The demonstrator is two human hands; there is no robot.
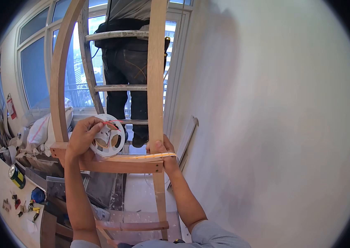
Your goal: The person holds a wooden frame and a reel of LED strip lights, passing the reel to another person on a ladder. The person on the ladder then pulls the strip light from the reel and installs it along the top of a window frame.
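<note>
Left hand (83, 136): pinches the white reel (120, 142) at its near side, thumb by the thin red wires (111, 122); a light hold there would let the reel turn without tugging them.
White reel: upright in front of the ladder (121, 88), above the crosspiece (119, 166); its flat faces are best held in line with the strip (154, 156), so that turns come off untwisted.
Right hand (167, 151): closed around the wooden upright (155, 82), thumb on the near face; whether any finger also pinches the strip, I cannot tell.
Strip: white and orange, from near the reel across to the right hand; gentle, even tension should limit slack, and wide curves would spare it from creasing.
Wooden upright: a steady grip here would probably stop the frame shifting; the strip should stay clear of its edges.
Ladder: a person (125, 66) stands on it behind the frame, so small, slow arm movements seem safest.
</note>
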